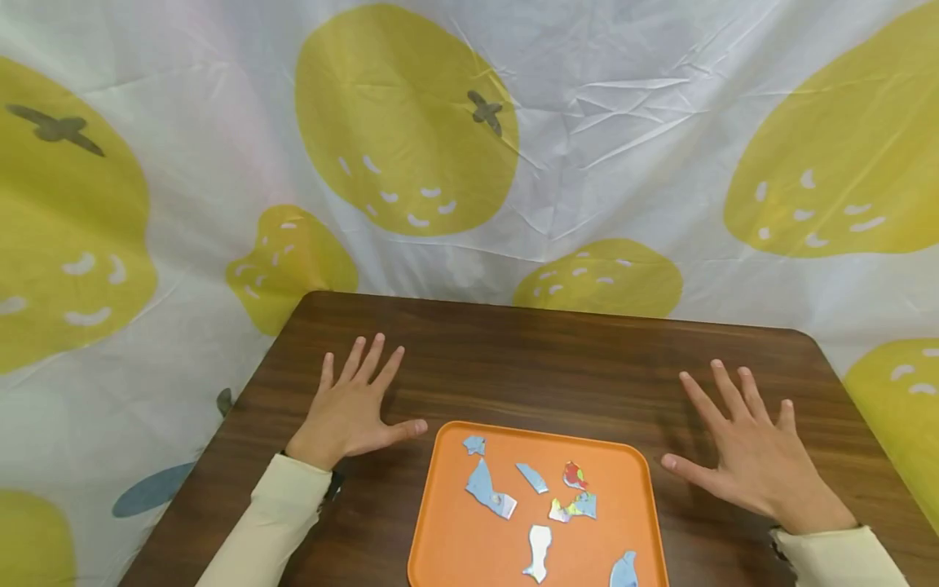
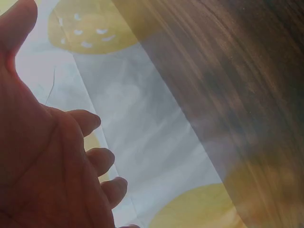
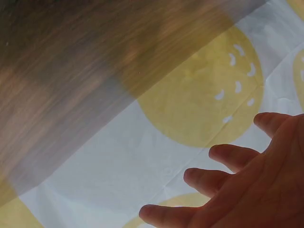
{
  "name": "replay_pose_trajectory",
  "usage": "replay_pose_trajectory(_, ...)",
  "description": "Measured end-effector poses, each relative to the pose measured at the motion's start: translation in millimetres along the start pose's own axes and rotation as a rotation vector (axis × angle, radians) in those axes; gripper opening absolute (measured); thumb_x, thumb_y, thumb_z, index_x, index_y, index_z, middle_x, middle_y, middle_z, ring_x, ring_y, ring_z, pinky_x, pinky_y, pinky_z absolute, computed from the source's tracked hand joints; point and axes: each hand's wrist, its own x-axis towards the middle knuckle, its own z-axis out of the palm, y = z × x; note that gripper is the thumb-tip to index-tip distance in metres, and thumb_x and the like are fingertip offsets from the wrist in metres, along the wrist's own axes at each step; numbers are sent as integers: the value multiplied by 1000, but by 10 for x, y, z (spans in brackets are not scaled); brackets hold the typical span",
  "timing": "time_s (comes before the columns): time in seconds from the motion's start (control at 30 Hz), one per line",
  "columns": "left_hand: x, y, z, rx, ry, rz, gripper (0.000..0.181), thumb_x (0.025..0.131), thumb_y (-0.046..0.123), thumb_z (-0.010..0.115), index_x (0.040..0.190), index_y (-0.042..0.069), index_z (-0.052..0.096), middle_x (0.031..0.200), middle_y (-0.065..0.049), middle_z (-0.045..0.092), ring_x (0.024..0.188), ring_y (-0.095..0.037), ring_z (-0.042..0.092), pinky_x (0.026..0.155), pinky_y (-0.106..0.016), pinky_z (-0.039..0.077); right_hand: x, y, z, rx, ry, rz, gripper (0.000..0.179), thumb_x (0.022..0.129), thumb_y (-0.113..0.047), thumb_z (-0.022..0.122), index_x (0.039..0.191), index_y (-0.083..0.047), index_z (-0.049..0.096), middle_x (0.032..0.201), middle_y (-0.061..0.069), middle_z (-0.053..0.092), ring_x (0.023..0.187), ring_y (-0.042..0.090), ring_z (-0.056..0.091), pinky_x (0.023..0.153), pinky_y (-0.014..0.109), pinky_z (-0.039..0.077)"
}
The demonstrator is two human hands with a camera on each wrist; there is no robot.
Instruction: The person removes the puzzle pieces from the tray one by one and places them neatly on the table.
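My left hand (image 1: 350,417) is spread with straight fingers over the table, left of an orange tray (image 1: 423,522). On the tray's other side, my right hand (image 1: 756,461) is spread the same way. Neither hand holds anything. Several torn-looking flat pieces lie apart on the tray: a small blue piece (image 1: 474,445) at the top left, a long blue piece (image 1: 480,485), a narrow blue strip (image 1: 531,478), a red piece (image 1: 575,474), a blue and yellow piece (image 1: 575,506), a white piece (image 1: 539,550) and another blue piece (image 1: 623,571) at the lower right.
The dark wood-grain table (image 1: 513,350) has rounded far corners. Behind it hangs a white curtain (image 1: 572,163) printed with yellow fruit shapes. The tray's near edge runs out of the head view.
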Motion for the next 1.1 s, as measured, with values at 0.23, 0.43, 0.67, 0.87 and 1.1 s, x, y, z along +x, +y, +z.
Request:
replay_pose_trajectory(0.23,13,-14,4,-36,2,10,123,79,98,50,171,29,8,179,-9,-7,165,-39,-7,126,-74,-1,-16,7,30,39,38,-27,115,83,-74,74,171,-31,14,178,19,9,162,50,8,102,90,23)
replay_pose_trajectory(0.43,13,-30,37,-66,41,55,121,80,96,52,171,24,16,179,-12,2,165,-43,3,125,-73,11,-13,-35,33,101,72,-58,109,83,-68,78,170,-29,23,175,19,22,163,44,16,103,84,31)
replay_pose_trajectory(0.67,26,17,32,-124,72,124,116,82,87,63,169,19,26,178,-12,18,162,-42,19,123,-71,26,-30,-102,59,166,53,-95,105,86,-62,80,169,-27,26,172,20,29,156,49,30,98,79,41)
replay_pose_trajectory(0.87,50,48,58,-223,28,151,109,82,79,72,167,24,33,171,-11,34,153,-43,40,105,-68,49,-13,-209,81,205,62,-144,102,86,-56,83,168,-23,31,170,17,33,149,49,39,89,75,50)
replay_pose_trajectory(1.1,108,89,130,-357,-62,189,92,84,60,83,160,21,47,149,-7,55,130,-33,62,104,-54,54,-5,-396,102,283,95,-198,94,84,-51,87,162,-21,43,161,14,46,138,39,53,94,64,54)
